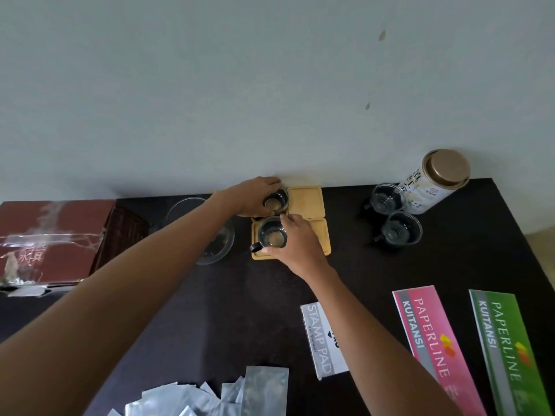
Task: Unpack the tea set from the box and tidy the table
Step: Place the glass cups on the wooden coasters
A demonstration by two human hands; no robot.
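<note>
Well along: left hand and right hand each curl fingers round a small clear glass cup on square wooden coasters; two cups uncoastered, maroon cardboard box and clutter remain on dark tabletop.

cups 4 (glass) | coasters 4 | booklets 2 | canister 1
</note>
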